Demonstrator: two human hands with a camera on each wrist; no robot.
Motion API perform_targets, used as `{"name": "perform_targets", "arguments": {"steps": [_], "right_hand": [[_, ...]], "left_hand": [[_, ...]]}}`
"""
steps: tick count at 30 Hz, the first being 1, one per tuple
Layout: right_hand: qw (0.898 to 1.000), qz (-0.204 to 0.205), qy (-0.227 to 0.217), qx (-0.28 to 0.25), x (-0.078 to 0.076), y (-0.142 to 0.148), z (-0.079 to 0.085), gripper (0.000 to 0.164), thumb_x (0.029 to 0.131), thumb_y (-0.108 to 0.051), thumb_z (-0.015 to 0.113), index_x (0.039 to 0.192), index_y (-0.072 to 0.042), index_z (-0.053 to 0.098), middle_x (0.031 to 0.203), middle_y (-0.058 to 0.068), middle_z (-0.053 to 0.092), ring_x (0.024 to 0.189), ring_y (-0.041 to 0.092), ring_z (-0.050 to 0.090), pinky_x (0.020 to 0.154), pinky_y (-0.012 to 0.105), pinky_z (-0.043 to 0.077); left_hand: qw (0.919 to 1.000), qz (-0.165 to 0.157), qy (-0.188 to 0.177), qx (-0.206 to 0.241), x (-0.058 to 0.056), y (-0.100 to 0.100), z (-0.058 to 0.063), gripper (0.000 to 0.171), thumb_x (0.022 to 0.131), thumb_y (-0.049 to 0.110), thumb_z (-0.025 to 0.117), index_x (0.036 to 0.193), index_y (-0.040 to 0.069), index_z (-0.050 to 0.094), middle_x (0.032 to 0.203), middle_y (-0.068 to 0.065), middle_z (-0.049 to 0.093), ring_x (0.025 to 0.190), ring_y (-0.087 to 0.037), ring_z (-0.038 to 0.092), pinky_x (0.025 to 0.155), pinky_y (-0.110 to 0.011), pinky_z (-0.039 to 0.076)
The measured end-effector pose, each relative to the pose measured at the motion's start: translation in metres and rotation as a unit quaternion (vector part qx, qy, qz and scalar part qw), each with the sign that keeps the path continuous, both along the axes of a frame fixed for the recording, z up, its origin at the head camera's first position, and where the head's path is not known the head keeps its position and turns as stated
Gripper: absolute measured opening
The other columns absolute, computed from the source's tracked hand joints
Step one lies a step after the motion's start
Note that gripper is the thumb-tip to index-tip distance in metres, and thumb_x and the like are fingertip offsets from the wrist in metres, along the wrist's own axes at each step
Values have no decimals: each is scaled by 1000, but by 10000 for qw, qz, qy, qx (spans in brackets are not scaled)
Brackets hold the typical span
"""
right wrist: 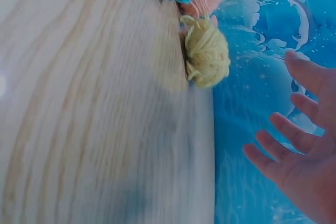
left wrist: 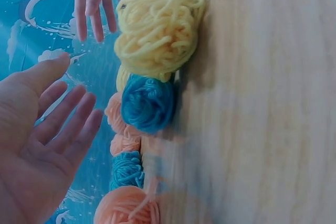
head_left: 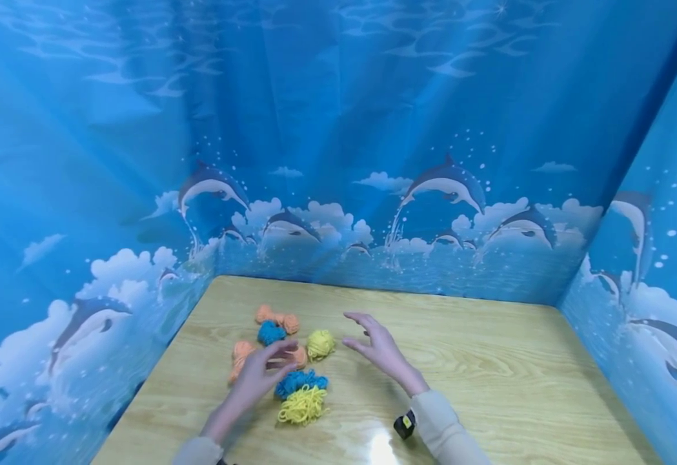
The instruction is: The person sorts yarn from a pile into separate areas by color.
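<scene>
My left hand (head_left: 257,373) hovers over the left part of a group of yarn bundles, fingers spread and holding nothing. Just in front of it lie a blue yarn bundle (head_left: 302,382) and a loose, loopy yellow yarn bundle (head_left: 303,405). Beyond its fingers sit another blue bundle (head_left: 271,332) and a peach yarn bundle (head_left: 278,318); a second peach bundle (head_left: 241,356) is partly hidden by the hand. My right hand (head_left: 380,349) hangs in the air right of a yellow yarn ball (head_left: 321,345), fingers apart from it. The right wrist view shows that palm (right wrist: 310,166) bare.
A small black object with a yellow mark (head_left: 404,424) is by the right sleeve, perhaps on the wrist. The wooden table (head_left: 489,361) extends to the right. A blue curtain with dolphins (head_left: 338,161) hangs behind the table and along its sides.
</scene>
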State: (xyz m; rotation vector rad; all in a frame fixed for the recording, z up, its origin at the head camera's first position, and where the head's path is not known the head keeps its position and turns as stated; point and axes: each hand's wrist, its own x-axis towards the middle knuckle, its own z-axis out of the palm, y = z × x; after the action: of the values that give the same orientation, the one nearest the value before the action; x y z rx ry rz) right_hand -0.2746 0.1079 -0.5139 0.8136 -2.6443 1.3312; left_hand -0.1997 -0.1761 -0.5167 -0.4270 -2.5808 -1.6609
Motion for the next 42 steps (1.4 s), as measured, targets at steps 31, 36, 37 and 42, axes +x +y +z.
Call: {"name": "perform_targets", "arguments": {"steps": [31, 36, 37, 42], "right_hand": [[9928, 810, -723, -505, -23, -41, -24, 66, 83, -8, 84, 142, -2, 55, 142, 18, 56, 126, 42, 55, 102, 48, 52], [9940, 839, -624, -328, -24, -47, -27, 67, 80, -8, 85, 140, -2, 56, 137, 20, 58, 122, 41, 57, 103, 49, 52], [9943, 824, -602, -298, -23, -48, -27, 67, 80, -8, 85, 140, -2, 57, 136, 20, 58, 121, 40, 58, 103, 49, 51], [9960, 716, -519, -99, -22, -51, -31, 64, 81, -11, 85, 138, -4, 59, 133, 17, 61, 119, 35, 60, 103, 49, 51]], "left_hand": [[9948, -876, 174, -481, 29, 1, -17, 44, 86, 26, 81, 122, 4, 69, 113, -10, 73, 96, -20, 71, 82, -28, 60], [9931, -929, 72, -713, 32, 0, -19, 47, 83, 30, 83, 123, 8, 70, 117, -6, 72, 101, -15, 69, 85, -29, 59], [9928, -928, 60, -749, 33, 0, -20, 48, 82, 30, 84, 123, 8, 70, 118, -6, 72, 101, -14, 68, 86, -29, 59], [9916, -973, 121, -843, 34, -1, -22, 54, 79, 28, 86, 126, 8, 69, 123, -7, 71, 105, -17, 68, 88, -29, 59]]}}
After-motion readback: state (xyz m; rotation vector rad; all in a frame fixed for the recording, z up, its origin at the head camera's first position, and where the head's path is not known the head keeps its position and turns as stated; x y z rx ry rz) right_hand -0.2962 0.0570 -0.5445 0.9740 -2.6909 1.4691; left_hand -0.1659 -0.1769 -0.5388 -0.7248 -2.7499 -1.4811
